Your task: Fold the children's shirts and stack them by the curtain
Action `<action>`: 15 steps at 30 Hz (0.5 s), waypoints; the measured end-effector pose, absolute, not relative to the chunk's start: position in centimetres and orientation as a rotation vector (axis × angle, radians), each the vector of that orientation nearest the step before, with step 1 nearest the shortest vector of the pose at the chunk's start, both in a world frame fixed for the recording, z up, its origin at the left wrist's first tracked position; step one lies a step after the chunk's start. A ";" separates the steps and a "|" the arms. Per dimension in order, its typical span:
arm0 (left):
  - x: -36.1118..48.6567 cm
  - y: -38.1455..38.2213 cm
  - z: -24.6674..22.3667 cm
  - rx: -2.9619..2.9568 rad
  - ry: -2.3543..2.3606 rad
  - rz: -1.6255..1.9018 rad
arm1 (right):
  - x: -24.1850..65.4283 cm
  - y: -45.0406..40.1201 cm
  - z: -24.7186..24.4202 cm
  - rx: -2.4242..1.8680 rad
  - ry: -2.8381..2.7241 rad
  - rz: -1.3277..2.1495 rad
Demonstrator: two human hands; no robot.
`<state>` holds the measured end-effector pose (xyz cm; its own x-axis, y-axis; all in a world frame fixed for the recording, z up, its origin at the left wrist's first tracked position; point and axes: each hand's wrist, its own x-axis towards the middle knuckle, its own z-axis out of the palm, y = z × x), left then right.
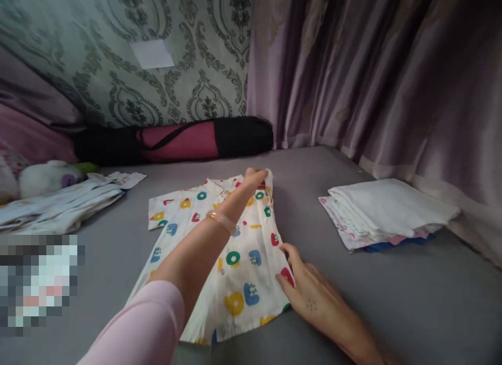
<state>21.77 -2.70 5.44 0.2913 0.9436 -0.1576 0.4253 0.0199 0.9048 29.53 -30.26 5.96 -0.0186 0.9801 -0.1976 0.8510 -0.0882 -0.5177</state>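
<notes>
A white short-sleeved shirt (232,258) printed with coloured letters lies spread on the grey bed cover, its collar at the far side. My left hand (257,177) reaches across the shirt, fingers closed on its far right shoulder or sleeve, with a pale bangle (221,221) on the wrist. Near the hem, my right hand (304,281) pinches the shirt's right side edge between thumb and fingers. My left forearm hides part of the shirt's middle.
Folded cloths (388,208) are stacked at the right. More folded clothes (78,200) and a white plush toy (47,178) lie at the left. A black and red long bag (180,141) rests against the wall. Curtains (306,67) hang at the right.
</notes>
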 end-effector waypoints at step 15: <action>10.5 -3.1 2.1 1.290 1.674 0.890 | 26.5 -32.8 4.3 -1.361 -2.372 0.458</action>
